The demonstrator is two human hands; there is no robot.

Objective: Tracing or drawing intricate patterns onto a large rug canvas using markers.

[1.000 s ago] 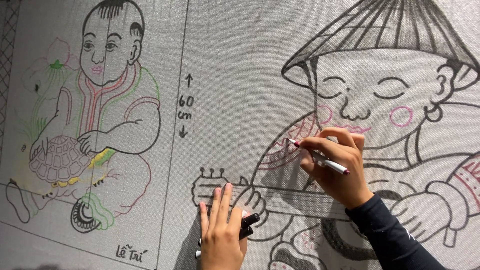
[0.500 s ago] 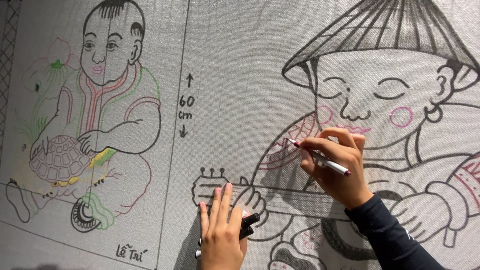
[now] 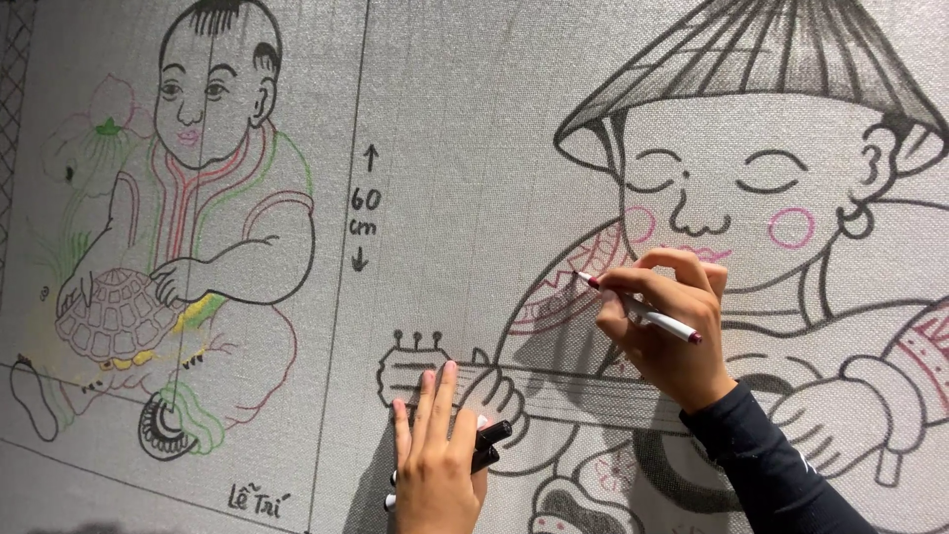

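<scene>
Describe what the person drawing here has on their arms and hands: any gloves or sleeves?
No gloves: both hands are bare. The right hand comes out of a close-fitting dark navy long sleeve ending at the wrist. The left hand shows no sleeve, ring or watch in view.

I see no packages, labels, signs or screens; only small black handwritten marks on the grey drawing cloth (image 3: 445,119), toward ten and seven o'clock.

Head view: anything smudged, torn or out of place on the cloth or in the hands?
Nothing stands out. The grey cloth looks flat and unmarked. The right hand holds a red-tipped marker at the shoulder pattern; the left hand presses flat, with dark markers tucked under its fingers.
</scene>
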